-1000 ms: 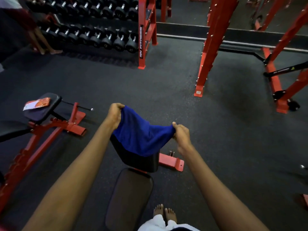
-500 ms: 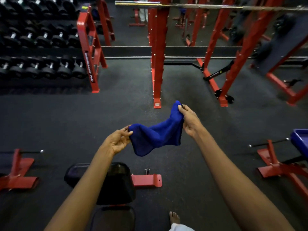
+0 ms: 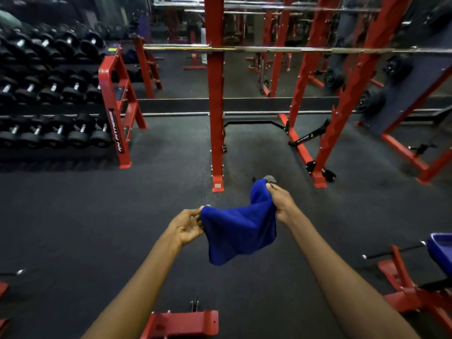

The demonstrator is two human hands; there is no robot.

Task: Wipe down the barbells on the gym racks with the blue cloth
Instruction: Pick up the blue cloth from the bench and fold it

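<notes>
Dark rubber floor [image 3: 73,216] of a gym, seen from my head. Within the last second my view had risen from my feet to the red rack [image 3: 216,94], which carried a barbell [image 3: 281,48], well apart from the blue cloth [image 3: 241,231]; wiping had not begun. My left hand [image 3: 187,226] pinched the cloth's left edge between thumb and fingertips; my right hand [image 3: 281,204] gripped its raised corner, fingers curled. Dumbbell rack [image 3: 117,113], left: shelves filled with dumbbells [image 3: 56,135].

one left hand [image 3: 188,226], one right hand [image 3: 281,204], one blue cloth [image 3: 239,231], one near barbell [image 3: 281,49].
</notes>
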